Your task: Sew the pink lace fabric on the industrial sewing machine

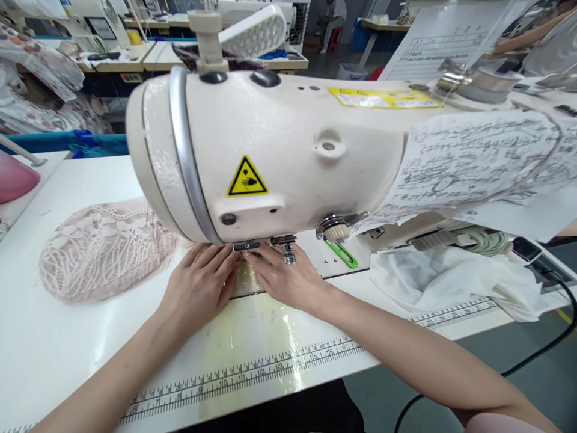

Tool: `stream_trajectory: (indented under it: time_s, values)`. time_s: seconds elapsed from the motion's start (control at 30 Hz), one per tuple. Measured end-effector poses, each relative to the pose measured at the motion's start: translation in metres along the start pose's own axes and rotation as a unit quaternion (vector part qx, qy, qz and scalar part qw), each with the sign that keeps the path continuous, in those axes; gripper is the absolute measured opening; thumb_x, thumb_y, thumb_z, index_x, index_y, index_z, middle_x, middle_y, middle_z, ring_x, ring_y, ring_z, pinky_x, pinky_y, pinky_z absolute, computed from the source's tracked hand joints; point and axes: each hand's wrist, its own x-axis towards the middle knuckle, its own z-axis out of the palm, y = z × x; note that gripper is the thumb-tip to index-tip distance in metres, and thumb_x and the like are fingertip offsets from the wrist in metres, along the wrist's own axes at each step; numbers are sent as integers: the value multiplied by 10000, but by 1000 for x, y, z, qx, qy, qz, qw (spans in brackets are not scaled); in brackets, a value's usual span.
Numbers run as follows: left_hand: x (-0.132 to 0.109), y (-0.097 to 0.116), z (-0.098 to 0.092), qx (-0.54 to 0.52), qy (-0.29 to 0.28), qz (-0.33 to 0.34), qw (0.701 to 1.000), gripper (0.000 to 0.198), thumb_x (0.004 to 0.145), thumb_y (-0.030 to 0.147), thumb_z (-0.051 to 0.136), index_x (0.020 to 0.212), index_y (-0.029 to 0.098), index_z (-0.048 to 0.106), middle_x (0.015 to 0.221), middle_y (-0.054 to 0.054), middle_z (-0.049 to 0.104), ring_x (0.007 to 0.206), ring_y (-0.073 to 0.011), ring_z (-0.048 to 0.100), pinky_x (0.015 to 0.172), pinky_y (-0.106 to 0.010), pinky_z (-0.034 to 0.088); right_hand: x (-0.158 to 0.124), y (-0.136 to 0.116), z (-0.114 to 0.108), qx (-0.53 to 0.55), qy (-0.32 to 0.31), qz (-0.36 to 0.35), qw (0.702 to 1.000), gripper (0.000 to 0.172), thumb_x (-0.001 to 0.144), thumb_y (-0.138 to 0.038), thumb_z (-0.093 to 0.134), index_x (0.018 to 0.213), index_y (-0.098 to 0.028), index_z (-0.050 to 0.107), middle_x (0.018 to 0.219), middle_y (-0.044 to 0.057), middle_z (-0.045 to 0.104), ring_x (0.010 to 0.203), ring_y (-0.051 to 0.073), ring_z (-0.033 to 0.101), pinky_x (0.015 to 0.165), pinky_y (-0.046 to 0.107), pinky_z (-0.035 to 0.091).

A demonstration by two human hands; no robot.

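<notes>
- Hands: I read the left hand (198, 282) and the right hand (288, 279) as lying palm down at centre frame. The fingers are stretched flat and curled round nothing, pressing rather than gripping.
- Work piece: a small pale, glinting piece (246, 284) lies on the table (67, 337) in the narrow gap between the two hands. It sits just below the metal foot (246, 245) of the sewing machine (270, 150).
- Key relation: the piece sits at the fingertips of both hands, towards the top of the frame from the wrists. The left fingers touch its left edge and the right fingers its right edge, so I judge neither hand the nearer.
- Long axis: the hands and the machine head hide most of the piece, so I cannot tell which way it runs.
- Surroundings: a pink lace panel (103, 249) lies at left of frame, well apart from the left hand. White cloth (451, 279) is heaped at right. A printed measuring scale (252, 367) crosses the table edge below the forearms.
</notes>
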Motion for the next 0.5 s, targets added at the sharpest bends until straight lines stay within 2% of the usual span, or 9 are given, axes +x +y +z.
stream_trajectory:
  time_s: [0.23,0.5]
  values:
    - [1,2,-1,9,-1,-7,1000,355,911,249,505,1205,91,625,1086,-108,717,915,-267,665,901,-449,478,1,0,3,0,22,-11,1000,298,929,-158,462,1168,-137,639,1121,95,696,858,185,630,926,376,430]
    - [1,1,-1,17,-8,-6,1000,375,917,258,480,1228,85,600,1097,-114,712,912,-268,669,906,-457,482,2,0,2,-4,18,-1,1000,285,925,-165,483,1159,-158,645,1115,95,696,933,200,626,988,384,400]
